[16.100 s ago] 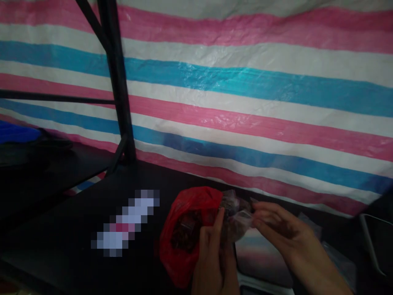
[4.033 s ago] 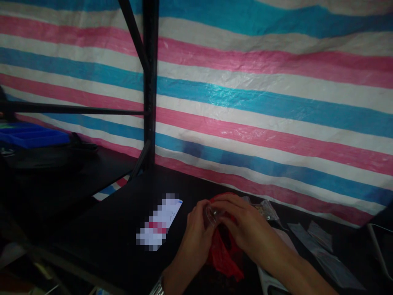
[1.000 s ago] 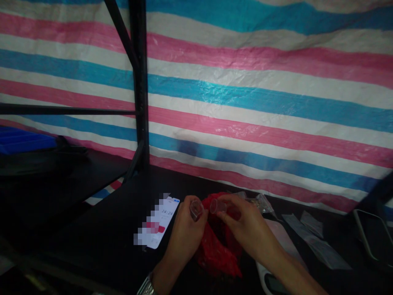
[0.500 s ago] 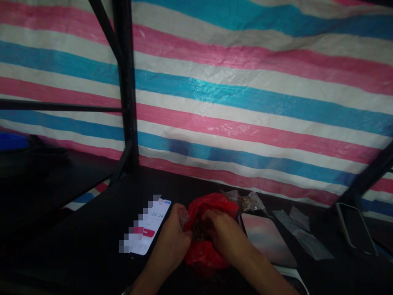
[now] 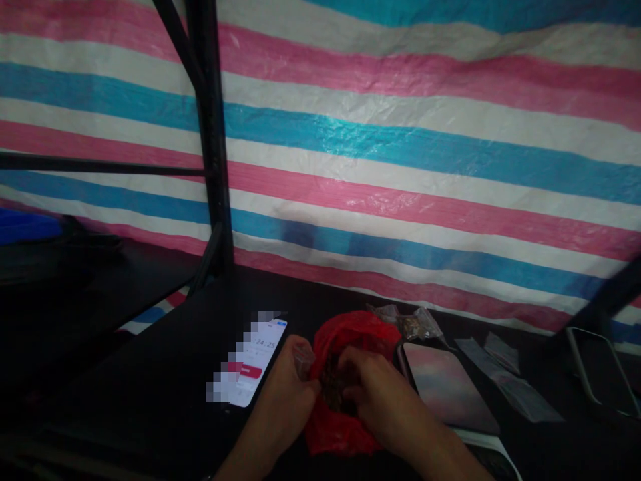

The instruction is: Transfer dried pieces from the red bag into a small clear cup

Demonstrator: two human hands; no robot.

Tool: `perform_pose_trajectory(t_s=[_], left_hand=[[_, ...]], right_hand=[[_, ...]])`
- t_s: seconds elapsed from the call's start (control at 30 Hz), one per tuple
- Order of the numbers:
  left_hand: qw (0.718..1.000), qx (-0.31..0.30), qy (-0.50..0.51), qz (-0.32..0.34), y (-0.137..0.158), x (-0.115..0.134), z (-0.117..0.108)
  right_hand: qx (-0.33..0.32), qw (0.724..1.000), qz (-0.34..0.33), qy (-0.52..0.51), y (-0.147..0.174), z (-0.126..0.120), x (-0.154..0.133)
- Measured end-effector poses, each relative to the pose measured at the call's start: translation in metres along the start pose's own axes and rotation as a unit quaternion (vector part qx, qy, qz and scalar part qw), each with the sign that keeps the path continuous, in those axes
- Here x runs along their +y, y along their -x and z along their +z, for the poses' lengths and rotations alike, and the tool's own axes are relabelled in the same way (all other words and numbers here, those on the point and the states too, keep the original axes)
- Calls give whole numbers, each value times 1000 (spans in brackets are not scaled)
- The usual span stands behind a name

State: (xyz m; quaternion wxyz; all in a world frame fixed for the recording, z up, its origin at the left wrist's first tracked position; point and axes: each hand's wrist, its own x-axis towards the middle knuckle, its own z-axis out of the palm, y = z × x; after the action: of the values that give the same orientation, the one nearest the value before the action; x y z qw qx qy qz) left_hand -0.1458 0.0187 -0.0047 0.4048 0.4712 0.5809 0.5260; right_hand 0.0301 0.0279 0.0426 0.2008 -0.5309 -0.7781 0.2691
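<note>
The red bag (image 5: 345,441) sits on the black desk (image 5: 260,287), short of the back edge, its mouth facing up and small dark pieces (image 5: 330,391) visible within. The right hand (image 5: 378,387) reaches into the mouth from the front, fingers bent among the pieces; whether its fingertips are clamped on one cannot be told. The left hand (image 5: 290,394) lies at the bag's left rim, its fingers curled and clamped on a clear plastic piece (image 5: 303,359), with the thumb near the rim. Left of this hand lies a lit phone (image 5: 263,354), its screen showing digits and a red bar, partly blurred by pixel blocks. Just right of the bag stands a scale (image 5: 445,384) with a shiny plate, its front partly covered by the right forearm. Filled clear packets (image 5: 423,325) lie near the desk's back edge, behind the scale; flat clear bags (image 5: 528,397) lie to its right. A second phone (image 5: 603,374), dark-screened, is farther toward the desk's right end. A striped tarp (image 5: 400,167) hangs behind the back edge.
</note>
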Motion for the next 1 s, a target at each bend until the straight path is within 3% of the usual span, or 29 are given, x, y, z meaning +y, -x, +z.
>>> perform_pose_trajectory(t_s=[0.17, 0.43, 0.7, 0.87, 1.0], left_hand=[[999, -1, 29, -27, -4, 4, 1], [998, 10, 63, -13, -6, 7, 5], [996, 17, 73, 49, -12, 15, 7], [995, 19, 26, 92, -12, 20, 8], [994, 0, -15, 110, -11, 19, 13]], right_hand=[[3, 996, -3, -89, -8, 11, 6], [43, 979, 23, -200, -13, 15, 14], [50, 960, 8, -275, -14, 6, 13], [46, 948, -11, -315, -13, -6, 18], [69, 938, -43, -336, -12, -21, 6]])
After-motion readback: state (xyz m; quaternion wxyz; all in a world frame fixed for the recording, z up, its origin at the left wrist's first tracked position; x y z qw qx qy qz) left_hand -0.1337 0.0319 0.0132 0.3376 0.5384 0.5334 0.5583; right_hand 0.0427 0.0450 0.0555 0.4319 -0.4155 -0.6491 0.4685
